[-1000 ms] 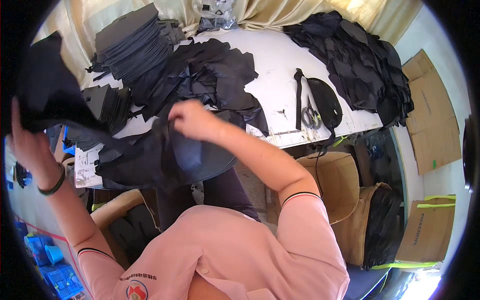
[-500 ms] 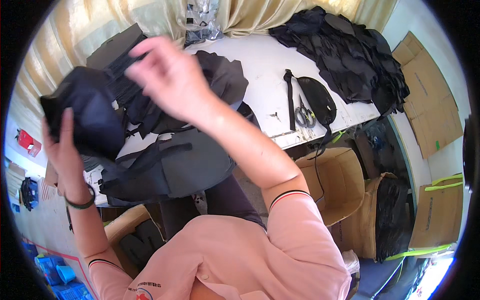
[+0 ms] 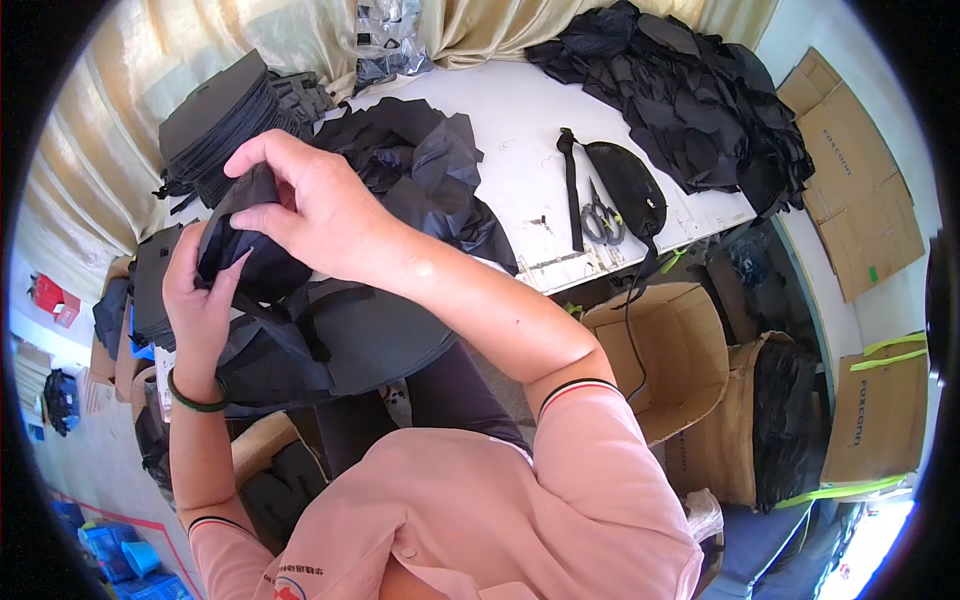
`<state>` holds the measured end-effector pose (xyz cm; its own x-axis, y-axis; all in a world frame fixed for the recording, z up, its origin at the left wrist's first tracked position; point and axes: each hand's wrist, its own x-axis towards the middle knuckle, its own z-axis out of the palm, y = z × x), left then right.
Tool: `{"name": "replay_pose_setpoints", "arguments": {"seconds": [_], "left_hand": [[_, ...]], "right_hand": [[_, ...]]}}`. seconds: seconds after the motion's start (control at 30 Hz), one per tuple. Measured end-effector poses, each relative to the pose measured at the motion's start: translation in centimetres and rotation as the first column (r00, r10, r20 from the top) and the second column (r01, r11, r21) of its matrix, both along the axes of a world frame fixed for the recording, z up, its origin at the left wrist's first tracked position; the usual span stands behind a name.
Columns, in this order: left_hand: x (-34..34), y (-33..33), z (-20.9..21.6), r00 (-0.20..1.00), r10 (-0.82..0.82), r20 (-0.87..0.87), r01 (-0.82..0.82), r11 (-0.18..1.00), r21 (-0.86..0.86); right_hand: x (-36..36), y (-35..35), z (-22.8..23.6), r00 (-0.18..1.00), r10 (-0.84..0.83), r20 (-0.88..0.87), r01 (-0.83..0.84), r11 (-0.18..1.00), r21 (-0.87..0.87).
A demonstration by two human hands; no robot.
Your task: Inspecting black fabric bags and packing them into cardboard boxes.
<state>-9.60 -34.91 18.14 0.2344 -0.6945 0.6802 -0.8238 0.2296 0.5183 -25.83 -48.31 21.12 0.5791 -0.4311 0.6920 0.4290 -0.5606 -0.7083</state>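
Observation:
A black fabric piece (image 3: pixel 262 262) is raised over the left end of the table, folded and bunched between my two hands. My left hand (image 3: pixel 200 290) closes on its lower left edge, the thumb on the near side. From above, my right hand (image 3: pixel 315 205) grips the upper edge between thumb and bent fingers. Below them, a large dark grey panel (image 3: pixel 375 340) with black straps lies at the table's near edge, partly over my lap. Beyond my right hand, crumpled black fabric (image 3: pixel 415 145) lies on the white table (image 3: pixel 510 120).
Stacked dark panels (image 3: pixel 210 120) stand at the back left. Toward the right are scissors (image 3: pixel 603 225), a black pouch (image 3: pixel 630 185) with a strap, and a large heap of black fabric pieces (image 3: pixel 690 110). An open cardboard box (image 3: pixel 665 360) stands below the table's right side.
My right hand has come down and left onto the black fabric piece. My left hand has shifted right and lower with the piece, which is now gripped by both hands.

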Motion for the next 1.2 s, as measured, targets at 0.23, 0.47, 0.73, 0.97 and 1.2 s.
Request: {"name": "replay_pose_setpoints", "arguments": {"seconds": [0.23, 0.47, 0.73, 0.97, 1.2], "left_hand": [[4.1, 1.7, -0.2, 0.993, 0.117, -0.005, -0.115, 0.987, 0.109], [5.5, 2.2, -0.3, 0.891, 0.323, 0.319, -0.327, 0.944, -0.043], [9.3, 2.8, -3.0, 0.949, 0.241, 0.203, -0.210, 0.964, -0.165], [13.0, 6.2, -2.6, 0.902, 0.385, 0.194, -0.369, 0.922, -0.115], [13.7, 11.5, 0.0, 0.906, 0.392, 0.159, -0.409, 0.908, 0.089]], "right_hand": [[-2.0, -0.6, 1.5, 0.998, 0.000, -0.055, 0.001, 1.000, 0.024], [-1.8, -0.1, 0.3, 0.997, 0.006, 0.072, 0.001, 0.996, -0.092], [-3.6, 1.8, 0.2, 0.973, 0.204, -0.105, -0.219, 0.963, -0.158], [-6.6, 0.6, 1.5, 0.954, 0.287, -0.085, -0.297, 0.945, -0.138], [-11.5, -0.3, 3.1, 0.910, 0.313, -0.270, -0.291, 0.949, 0.120]]}}
